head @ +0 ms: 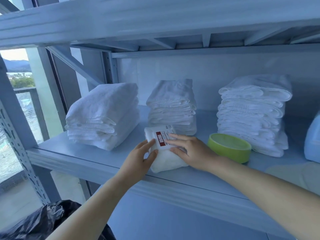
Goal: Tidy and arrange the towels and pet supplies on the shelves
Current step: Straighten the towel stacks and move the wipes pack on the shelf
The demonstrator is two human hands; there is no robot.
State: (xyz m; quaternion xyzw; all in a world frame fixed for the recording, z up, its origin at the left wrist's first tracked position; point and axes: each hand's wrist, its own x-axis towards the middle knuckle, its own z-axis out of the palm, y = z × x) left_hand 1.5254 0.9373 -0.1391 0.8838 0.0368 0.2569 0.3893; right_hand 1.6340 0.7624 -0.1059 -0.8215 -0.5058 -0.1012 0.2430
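Observation:
A white soft pack with a red label (160,135) lies on the grey metal shelf (86,153) near its front edge. My left hand (138,158) grips the pack's left side, thumb on top. My right hand (190,151) lies flat on its right side and top. Behind it stand three stacks of folded white towels: a left stack (103,116), a middle stack (173,104) and a taller right stack (252,115). A green pet bowl (228,148) sits upside down just right of my right hand.
A pale blue rounded container (313,142) stands at the shelf's right edge, with a cream object (297,174) in front of it. A black plastic bag (43,222) lies below left. The upper shelf (155,19) hangs close overhead. A perforated upright post (17,135) borders the left.

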